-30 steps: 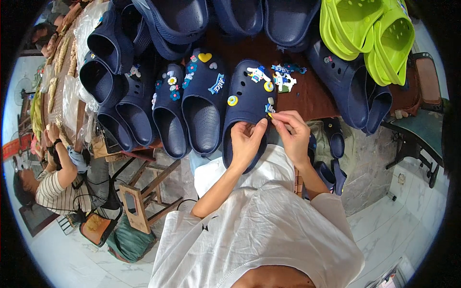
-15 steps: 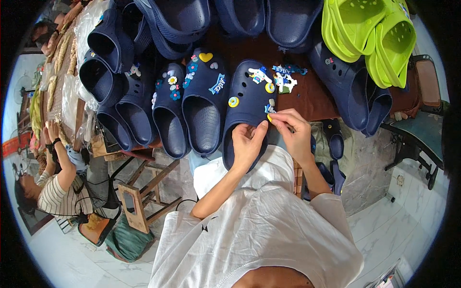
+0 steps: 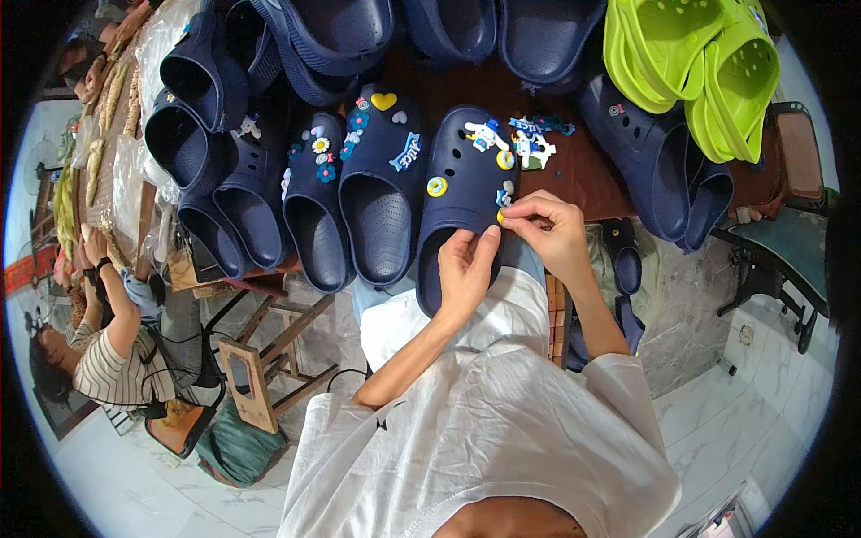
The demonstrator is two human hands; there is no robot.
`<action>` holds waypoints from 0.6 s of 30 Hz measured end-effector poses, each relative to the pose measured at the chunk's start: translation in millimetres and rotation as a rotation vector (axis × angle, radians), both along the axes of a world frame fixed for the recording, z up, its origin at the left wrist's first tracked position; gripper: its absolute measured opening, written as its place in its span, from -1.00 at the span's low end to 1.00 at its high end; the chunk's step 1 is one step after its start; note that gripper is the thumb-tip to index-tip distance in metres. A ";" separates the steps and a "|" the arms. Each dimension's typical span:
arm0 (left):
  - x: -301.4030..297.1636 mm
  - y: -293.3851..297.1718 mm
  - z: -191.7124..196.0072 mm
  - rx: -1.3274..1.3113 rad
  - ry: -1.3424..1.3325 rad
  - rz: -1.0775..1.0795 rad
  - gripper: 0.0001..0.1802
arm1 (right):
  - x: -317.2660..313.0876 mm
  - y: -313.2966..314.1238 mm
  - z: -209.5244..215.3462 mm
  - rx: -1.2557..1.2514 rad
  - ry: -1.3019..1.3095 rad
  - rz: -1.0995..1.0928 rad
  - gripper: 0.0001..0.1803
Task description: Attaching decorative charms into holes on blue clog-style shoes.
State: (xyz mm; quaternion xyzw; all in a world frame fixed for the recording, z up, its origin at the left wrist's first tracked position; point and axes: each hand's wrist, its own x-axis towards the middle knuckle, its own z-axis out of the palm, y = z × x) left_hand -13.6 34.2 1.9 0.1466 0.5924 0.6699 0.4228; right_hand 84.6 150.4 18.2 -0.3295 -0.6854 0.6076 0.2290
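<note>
A navy clog (image 3: 459, 204) lies toe-away in front of me, its heel end towards my lap. My left hand (image 3: 466, 273) is closed on the rim of its foot opening, the thumb outside and the fingers partly hidden within. Between thumb and finger of my right hand (image 3: 552, 235) is a small yellow charm (image 3: 501, 216), held against the clog's right side. On the upper sit a white character charm (image 3: 487, 136), a yellow ring-shaped charm (image 3: 437, 186) and several others. Loose charms (image 3: 535, 151) lie just right of the toe.
Decorated navy clogs (image 3: 380, 202) stand to the left, with more along the back. Lime-green clogs (image 3: 731, 90) are stacked at the far right on navy ones (image 3: 641, 166). A brown cloth (image 3: 574, 186) covers the table. Another person (image 3: 112, 345) works at the left.
My right hand has turned slightly, and more of the yellow charm shows against the clog's side. My left hand keeps its hold on the rim.
</note>
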 end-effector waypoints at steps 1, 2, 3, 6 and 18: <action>0.0 -0.8 -3.4 -0.001 0.000 0.000 -0.82 | -0.7 -2.0 4.3 0.026 -0.034 -0.025 -0.84; -0.9 -0.8 -6.1 -0.005 -0.005 -0.001 -0.81 | -2.2 -4.2 7.5 0.051 -0.067 -0.049 -0.84; -1.4 -1.1 -8.4 -0.009 -0.010 -0.002 -0.79 | -2.9 -7.3 8.4 0.051 -0.067 -0.048 -0.84; 0.7 0.9 -5.6 -0.050 0.006 0.023 -0.76 | -2.0 -12.3 8.6 0.274 -0.067 -0.059 -0.83; -7.8 2.9 2.1 -0.024 -0.145 -0.020 -0.74 | -2.2 0.6 -11.2 0.034 0.057 -0.209 -0.83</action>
